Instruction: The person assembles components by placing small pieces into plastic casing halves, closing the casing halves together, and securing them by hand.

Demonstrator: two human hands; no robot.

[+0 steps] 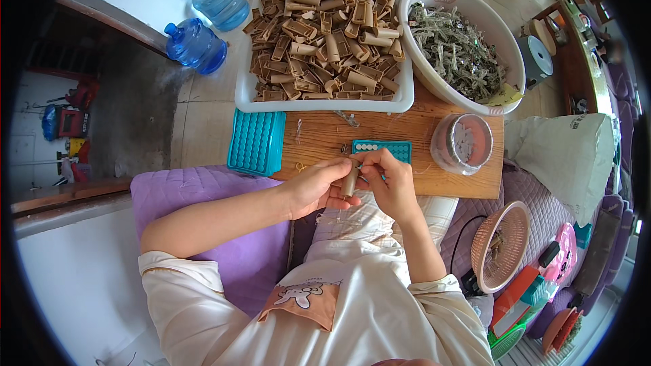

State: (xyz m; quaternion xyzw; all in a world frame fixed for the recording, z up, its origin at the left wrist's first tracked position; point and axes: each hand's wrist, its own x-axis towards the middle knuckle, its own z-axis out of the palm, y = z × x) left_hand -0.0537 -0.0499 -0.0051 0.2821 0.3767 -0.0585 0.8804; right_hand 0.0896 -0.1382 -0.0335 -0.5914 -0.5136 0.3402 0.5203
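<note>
Dark lettering on white bag [569, 156], small print on shirt pocket [319, 308], neither clearly legible

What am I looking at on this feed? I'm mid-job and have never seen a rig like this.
There is no machine: these are a person's bare hands. The single picture comes from a wide fisheye camera on their head, looking down, so straight edges bend near the rim.

The left hand holds a brown piece, and the right hand works at its upper end; any small part pinched there is hidden.

On the wooden table are a white tub heaped with similar brown pieces, a small teal tray with white discs, and a clear jar. A round basin of tangled parts is beside the tub.
</note>
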